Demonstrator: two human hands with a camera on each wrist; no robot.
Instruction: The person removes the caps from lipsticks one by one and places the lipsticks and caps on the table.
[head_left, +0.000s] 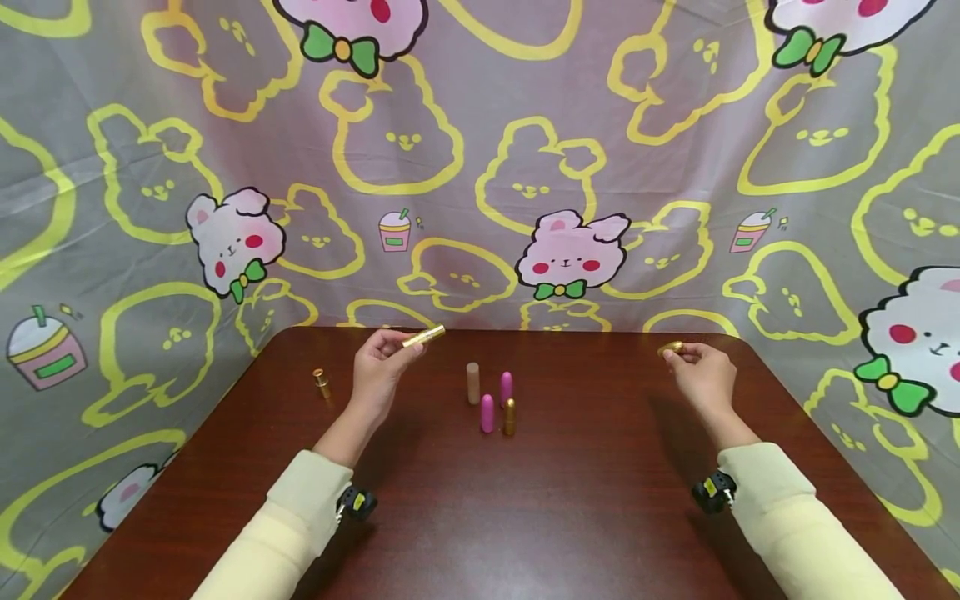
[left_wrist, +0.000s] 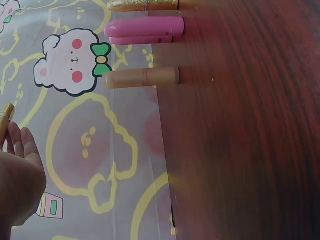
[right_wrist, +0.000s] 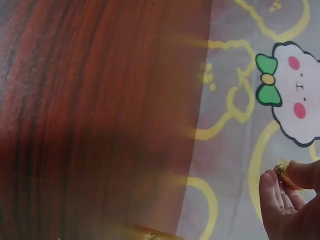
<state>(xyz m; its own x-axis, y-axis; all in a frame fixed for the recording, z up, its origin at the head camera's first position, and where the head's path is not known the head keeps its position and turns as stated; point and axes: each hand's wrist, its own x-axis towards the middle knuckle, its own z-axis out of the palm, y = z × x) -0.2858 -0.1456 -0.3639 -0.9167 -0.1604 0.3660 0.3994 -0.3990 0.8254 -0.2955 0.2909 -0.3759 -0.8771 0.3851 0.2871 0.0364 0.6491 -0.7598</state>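
My left hand (head_left: 377,377) is raised over the back left of the table and pinches a slim gold lipstick tube (head_left: 424,336), tilted up to the right. On the right side, my right hand (head_left: 705,379) grips a small gold piece (head_left: 672,347) with a rounded end, mostly hidden by the fingers; I cannot tell whether it is a cap or a whole tube. A mark shows on its end (right_wrist: 281,167) in the right wrist view. Between the hands stand a tan tube (head_left: 473,384), two pink tubes (head_left: 487,414) and a gold tube (head_left: 510,417), all upright.
A gold lipstick base (head_left: 321,383) with a narrower neck stands at the left of the dark wooden table (head_left: 600,500). Behind the table hangs a grey patterned cloth (head_left: 480,108). A gold sliver (right_wrist: 154,235) shows at the right wrist view's bottom edge.
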